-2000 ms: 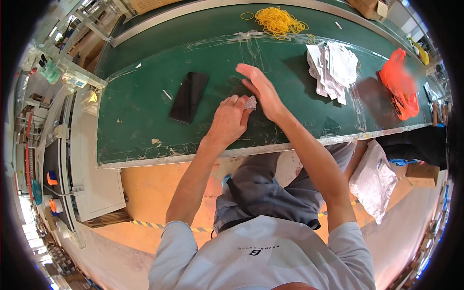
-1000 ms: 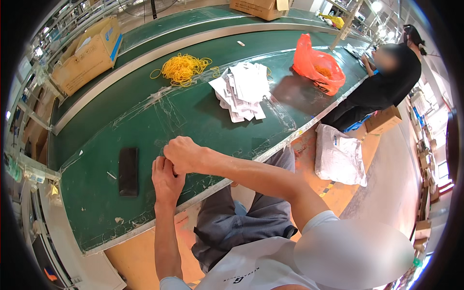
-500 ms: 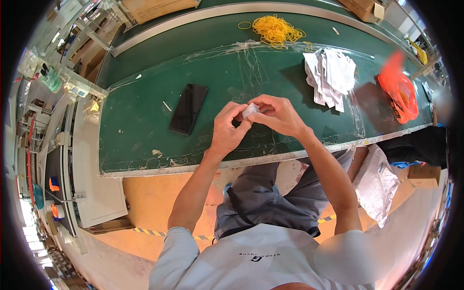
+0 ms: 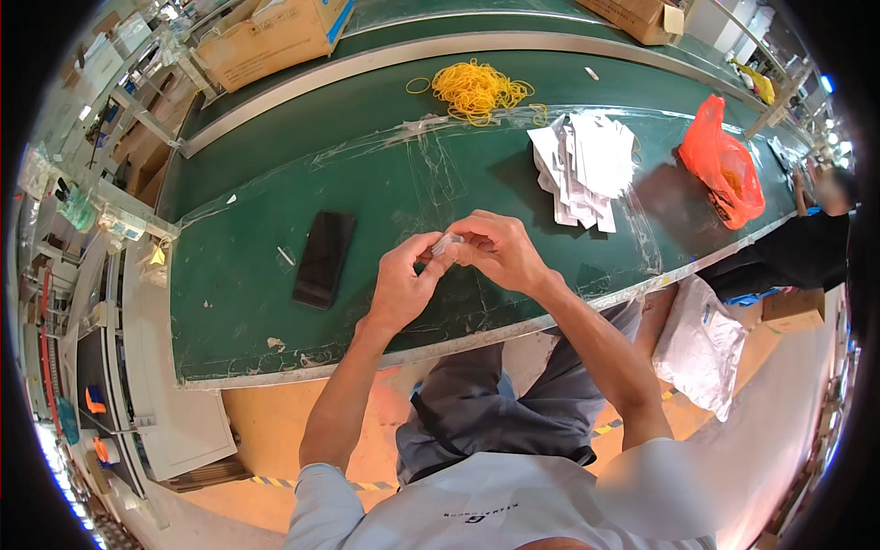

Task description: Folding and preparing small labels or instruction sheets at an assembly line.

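Observation:
Both hands meet above the front middle of the green-topped table, holding a small white layered bundle (image 4: 446, 243) between their fingertips. My left hand (image 4: 401, 284) pinches it from the left, thumb and fingers closed. My right hand (image 4: 504, 252) grips its other side, with fingers curled over and partly hiding it. What the bundle is made of is too small to tell. A black smartphone (image 4: 324, 260) lies flat to the left of my hands. Beyond them to the right is a loose pile of white paper slips (image 4: 591, 170).
A heap of yellow rubber bands (image 4: 478, 90) lies toward the back. On the right stands a red plastic bag (image 4: 722, 165). Cardboard boxes (image 4: 266, 41) sit beyond the metal rail. A person in black (image 4: 793, 247) is at the far right, near a white sack (image 4: 701, 344).
The whole view has shifted, so the table sits lower and farther left, and the person at the right shows more. Both hands keep their hold on the white bundle, fingers slightly shifted.

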A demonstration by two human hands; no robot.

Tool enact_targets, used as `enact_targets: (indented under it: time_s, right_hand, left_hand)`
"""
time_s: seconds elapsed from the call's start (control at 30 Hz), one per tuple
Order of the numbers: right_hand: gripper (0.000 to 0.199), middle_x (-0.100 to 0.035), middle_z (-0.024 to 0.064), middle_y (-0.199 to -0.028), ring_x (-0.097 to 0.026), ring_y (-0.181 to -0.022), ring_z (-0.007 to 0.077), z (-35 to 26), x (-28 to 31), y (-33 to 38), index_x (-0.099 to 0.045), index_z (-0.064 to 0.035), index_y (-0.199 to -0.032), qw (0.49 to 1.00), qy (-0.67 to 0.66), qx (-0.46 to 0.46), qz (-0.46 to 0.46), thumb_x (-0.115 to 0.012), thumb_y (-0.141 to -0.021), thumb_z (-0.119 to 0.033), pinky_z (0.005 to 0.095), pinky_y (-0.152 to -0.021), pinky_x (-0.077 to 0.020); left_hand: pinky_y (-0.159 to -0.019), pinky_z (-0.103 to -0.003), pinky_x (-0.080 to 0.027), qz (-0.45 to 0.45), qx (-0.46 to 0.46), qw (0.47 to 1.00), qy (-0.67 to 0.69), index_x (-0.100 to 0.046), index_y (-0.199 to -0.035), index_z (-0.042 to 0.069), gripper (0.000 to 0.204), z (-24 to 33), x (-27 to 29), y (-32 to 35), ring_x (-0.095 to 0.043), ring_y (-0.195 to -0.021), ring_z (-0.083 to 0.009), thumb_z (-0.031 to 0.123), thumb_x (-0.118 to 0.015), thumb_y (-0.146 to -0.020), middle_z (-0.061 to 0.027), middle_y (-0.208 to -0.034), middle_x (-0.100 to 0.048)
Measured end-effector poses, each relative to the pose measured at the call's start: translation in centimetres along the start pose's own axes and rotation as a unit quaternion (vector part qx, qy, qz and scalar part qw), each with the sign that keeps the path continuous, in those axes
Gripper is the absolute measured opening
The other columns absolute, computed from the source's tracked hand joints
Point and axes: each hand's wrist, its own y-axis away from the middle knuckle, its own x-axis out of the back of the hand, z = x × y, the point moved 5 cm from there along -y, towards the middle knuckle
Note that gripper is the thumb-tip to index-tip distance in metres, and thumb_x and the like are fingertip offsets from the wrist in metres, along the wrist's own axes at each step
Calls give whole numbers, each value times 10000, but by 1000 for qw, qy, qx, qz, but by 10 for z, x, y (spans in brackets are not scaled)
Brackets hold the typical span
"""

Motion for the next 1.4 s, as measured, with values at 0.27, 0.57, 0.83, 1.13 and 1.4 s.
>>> enact_targets:
  time_s: [0.27,0.57,0.83,1.13,1.4]
  right_hand:
    - [219,-707,118,-906,-724,-754,195,-2,32,-19,-741,10,-1090,997,64,-22,32,-802,-905,-90,305,-666,-580]
    - [124,-769,143,-955,-739,-847,350,30,156,-121,-778,-60,-943,938,337,32,83,-699,-930,-155,448,-747,-587]
    - [299,-770,206,-1023,-731,-1024,415,117,219,-163,-809,-79,-976,749,603,-276,-7,-787,-826,-336,495,-877,-580]
    - [189,-771,186,-1020,-733,-963,409,154,232,-153,-799,-107,-940,803,535,-255,61,-691,-786,-128,482,-859,-590]
    - [182,-757,147,-868,-732,-852,379,108,220,-166,-750,-83,-872,879,448,-115,118,-735,-763,-228,451,-783,-579]
  left_hand:
    - [-814,-313,-556,-18,5,997,74,-711,-1217,-33,313,-8,-13,-42,-674,-888,-128,182,-753,-993,-89,-1011,-745]
    - [-904,-276,-539,69,-56,979,184,-646,-1313,-79,332,-46,-15,-47,-678,-1024,-133,8,-698,-997,-87,-1163,-726]
    - [-839,-301,-533,68,-24,984,162,-699,-1216,-47,308,-46,-23,-49,-669,-907,-156,86,-765,-947,-77,-1006,-729]
    - [-881,-263,-523,14,-10,983,183,-637,-1324,-78,338,-42,-21,-49,-652,-1031,-117,20,-685,-1005,-61,-1154,-698]
    - [-983,-310,-531,29,83,945,314,-640,-1344,-51,342,-44,-16,-52,-687,-1081,-162,85,-662,-1031,-108,-1233,-720]
